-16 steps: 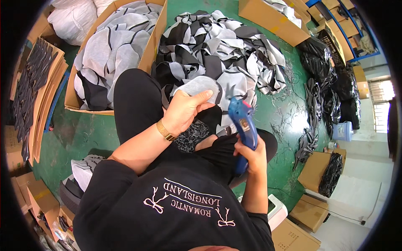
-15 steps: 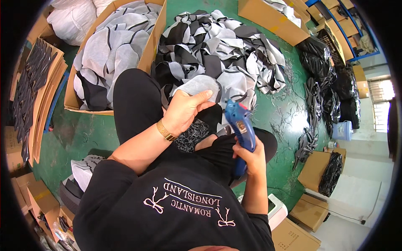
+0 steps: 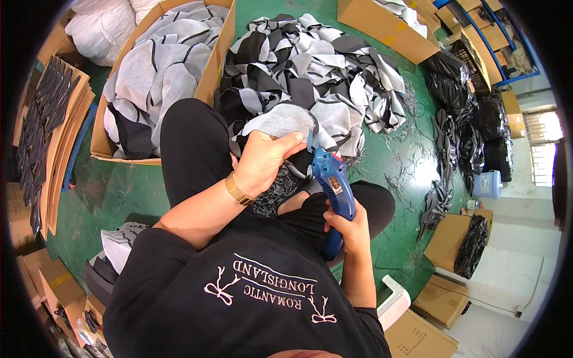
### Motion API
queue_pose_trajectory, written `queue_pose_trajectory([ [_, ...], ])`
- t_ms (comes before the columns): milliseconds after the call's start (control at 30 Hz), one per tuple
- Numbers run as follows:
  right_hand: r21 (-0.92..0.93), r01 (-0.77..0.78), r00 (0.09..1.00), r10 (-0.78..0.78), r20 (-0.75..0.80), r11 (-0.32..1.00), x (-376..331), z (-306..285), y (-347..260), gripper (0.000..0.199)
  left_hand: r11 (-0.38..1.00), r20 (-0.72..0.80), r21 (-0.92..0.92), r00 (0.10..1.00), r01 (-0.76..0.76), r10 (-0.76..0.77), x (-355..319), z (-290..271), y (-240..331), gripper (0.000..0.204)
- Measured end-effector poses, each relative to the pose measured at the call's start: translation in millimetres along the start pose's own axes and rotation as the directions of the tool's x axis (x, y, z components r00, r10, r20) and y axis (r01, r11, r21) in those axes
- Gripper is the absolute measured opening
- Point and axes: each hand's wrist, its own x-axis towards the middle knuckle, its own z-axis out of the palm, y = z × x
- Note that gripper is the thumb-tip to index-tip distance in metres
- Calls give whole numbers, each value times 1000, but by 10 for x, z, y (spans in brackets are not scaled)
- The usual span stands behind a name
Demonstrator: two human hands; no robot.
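A stack of dark flat pieces (image 3: 45, 125) on cardboard sheets is seen at the far left, and beside it an open cardboard box (image 3: 213, 71) is filled with grey and black fabric pieces — judged to be the finished share of the work. Further right, a loose heap of black, grey and white pieces (image 3: 316, 71) is spread on the floor ahead of the knees; much appears left to be handled.

The left hand (image 3: 262, 161) is closed around a grey fabric piece (image 3: 280, 121), pinched between thumb and fingers and held above the lap, just in front of the heap. Its edge is met by the tip of a blue handheld electric cutter (image 3: 333, 188), whose handle is wrapped by the right hand (image 3: 352, 230) in a full grip. Dark thread-like trimmings (image 3: 274, 194) are gathered on the lap below the piece — one piece is judged to be mid-trim.

The work is done seated over a glossy green floor (image 3: 412, 167), strewn with offcuts. To the right, black bags (image 3: 471, 125) and more cardboard boxes (image 3: 444, 241) are ranged, with blue racking at the far edge.
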Motion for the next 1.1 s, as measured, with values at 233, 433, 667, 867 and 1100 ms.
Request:
queue_pose_trajectory([
  [233, 40, -11, 1000, 10, 26, 999, 31, -18, -74, 34, 994, 81, 91, 995, -60, 52, -4, -34, 19, 22],
  [433, -2, -28, 999, 28, 45, 1000, 20, -108, -159, 34, 949, 196, 276, 975, -154, 101, 20, -79, 98, 23],
  [667, -53, -83, 993, 87, 84, 995, -2, -189, -304, 32, 858, 307, 419, 936, -298, 175, 60, -85, 157, 24],
  [867, -77, -99, 989, 107, 99, 992, -6, -218, -327, 31, 771, 320, 600, 947, -213, 13, 36, -102, 255, 24],
  [1100, -8, -112, 985, 112, 131, 994, 52, -217, -353, 31, 573, 590, 583, 785, -576, 189, 82, -186, 158, 20],
])
